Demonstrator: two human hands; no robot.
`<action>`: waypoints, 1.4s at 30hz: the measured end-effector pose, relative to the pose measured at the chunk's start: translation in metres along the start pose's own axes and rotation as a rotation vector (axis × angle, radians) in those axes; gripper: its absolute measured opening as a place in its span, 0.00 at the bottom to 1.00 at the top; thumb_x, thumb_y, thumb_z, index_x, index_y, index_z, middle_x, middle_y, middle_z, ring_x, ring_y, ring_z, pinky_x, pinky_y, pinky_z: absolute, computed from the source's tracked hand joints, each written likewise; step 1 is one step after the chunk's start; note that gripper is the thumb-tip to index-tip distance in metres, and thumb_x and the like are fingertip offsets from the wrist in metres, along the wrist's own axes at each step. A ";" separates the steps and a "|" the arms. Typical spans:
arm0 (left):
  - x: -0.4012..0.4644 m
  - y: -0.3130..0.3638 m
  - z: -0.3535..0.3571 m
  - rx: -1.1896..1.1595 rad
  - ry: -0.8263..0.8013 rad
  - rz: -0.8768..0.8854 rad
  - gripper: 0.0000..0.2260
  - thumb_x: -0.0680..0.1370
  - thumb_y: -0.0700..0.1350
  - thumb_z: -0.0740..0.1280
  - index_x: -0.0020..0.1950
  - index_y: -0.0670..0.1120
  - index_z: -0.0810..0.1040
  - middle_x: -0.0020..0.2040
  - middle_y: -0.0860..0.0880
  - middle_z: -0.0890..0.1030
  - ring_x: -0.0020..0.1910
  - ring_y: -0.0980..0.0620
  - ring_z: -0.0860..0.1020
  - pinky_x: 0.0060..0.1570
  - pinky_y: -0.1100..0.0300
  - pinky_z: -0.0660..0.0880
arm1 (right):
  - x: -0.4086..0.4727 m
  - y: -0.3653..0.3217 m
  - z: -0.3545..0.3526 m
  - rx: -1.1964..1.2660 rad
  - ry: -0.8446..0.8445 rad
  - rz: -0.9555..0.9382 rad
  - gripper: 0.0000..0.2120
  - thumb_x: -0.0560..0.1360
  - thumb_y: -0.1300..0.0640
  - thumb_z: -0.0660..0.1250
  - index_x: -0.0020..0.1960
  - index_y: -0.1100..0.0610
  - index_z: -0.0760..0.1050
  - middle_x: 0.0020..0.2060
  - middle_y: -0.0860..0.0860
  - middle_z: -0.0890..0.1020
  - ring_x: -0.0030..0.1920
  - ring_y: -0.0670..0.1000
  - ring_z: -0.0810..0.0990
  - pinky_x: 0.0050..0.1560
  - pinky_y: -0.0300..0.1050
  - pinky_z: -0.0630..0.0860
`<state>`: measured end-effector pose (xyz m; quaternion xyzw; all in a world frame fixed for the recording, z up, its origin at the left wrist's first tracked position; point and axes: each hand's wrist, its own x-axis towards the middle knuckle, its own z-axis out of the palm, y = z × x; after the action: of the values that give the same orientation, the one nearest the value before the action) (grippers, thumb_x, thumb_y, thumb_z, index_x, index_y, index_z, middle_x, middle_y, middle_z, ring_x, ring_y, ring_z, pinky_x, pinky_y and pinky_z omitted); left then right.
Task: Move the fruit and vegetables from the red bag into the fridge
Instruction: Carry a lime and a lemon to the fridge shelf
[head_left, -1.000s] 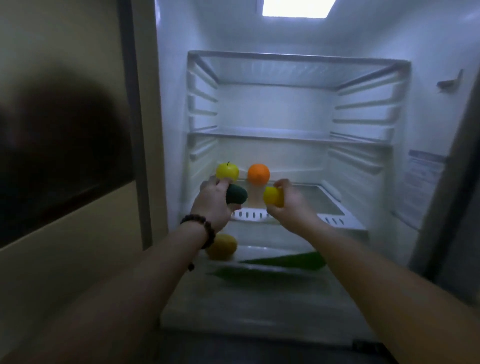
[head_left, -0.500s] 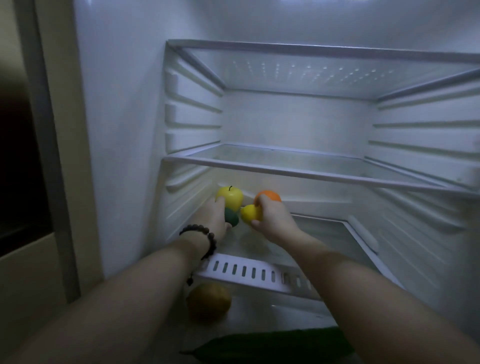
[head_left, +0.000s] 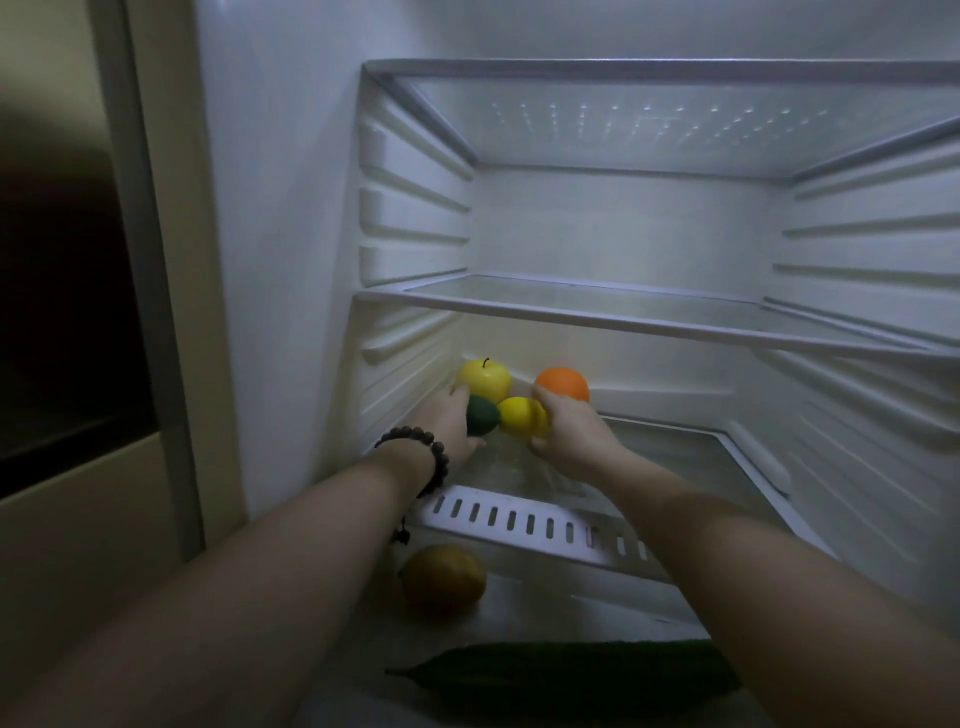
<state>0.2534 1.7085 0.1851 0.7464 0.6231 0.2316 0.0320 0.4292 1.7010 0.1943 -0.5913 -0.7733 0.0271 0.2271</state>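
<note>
Both my arms reach deep into the open fridge, low on its glass shelf (head_left: 670, 447). My left hand (head_left: 447, 421), with a bead bracelet on the wrist, holds a dark green fruit (head_left: 482, 413). My right hand (head_left: 566, 436) grips a yellow lemon (head_left: 517, 415) that touches the green fruit. Behind them on the same shelf sit a yellow apple (head_left: 485, 379) and an orange (head_left: 563, 383). The red bag is out of view.
Below the shelf, a yellowish mango (head_left: 444, 579) and a long dark green vegetable (head_left: 566, 675) lie on the lower level, under my arms. A white slotted strip (head_left: 519, 522) edges the shelf. A higher glass shelf (head_left: 623, 312) spans above. The fridge's left wall (head_left: 280, 260) stands close.
The camera has moved closer into the fridge. Both hands have pushed further in and lowered the green fruit and the lemon in front of the apple and orange.
</note>
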 end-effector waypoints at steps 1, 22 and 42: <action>-0.004 0.001 -0.003 0.004 0.000 0.007 0.31 0.73 0.50 0.70 0.72 0.44 0.61 0.67 0.42 0.69 0.64 0.43 0.70 0.64 0.48 0.68 | -0.004 -0.001 -0.001 0.003 -0.004 -0.004 0.34 0.72 0.56 0.69 0.74 0.52 0.58 0.67 0.56 0.70 0.64 0.59 0.70 0.62 0.53 0.69; -0.223 0.009 -0.101 -0.023 0.085 0.227 0.27 0.76 0.59 0.61 0.71 0.48 0.65 0.69 0.47 0.69 0.66 0.48 0.68 0.64 0.51 0.68 | -0.227 -0.106 -0.059 -0.093 0.153 0.099 0.31 0.75 0.48 0.66 0.74 0.49 0.58 0.73 0.52 0.63 0.71 0.55 0.61 0.70 0.55 0.62; -0.559 0.080 -0.071 -0.158 -0.060 0.626 0.28 0.78 0.61 0.55 0.74 0.50 0.59 0.73 0.50 0.63 0.72 0.50 0.59 0.70 0.52 0.55 | -0.627 -0.193 -0.040 -0.231 0.225 0.507 0.28 0.76 0.45 0.62 0.72 0.55 0.64 0.72 0.56 0.64 0.71 0.57 0.61 0.71 0.52 0.60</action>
<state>0.2338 1.1452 0.1041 0.9035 0.3422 0.2558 0.0354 0.3944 1.0528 0.0894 -0.7868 -0.5689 -0.0708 0.2286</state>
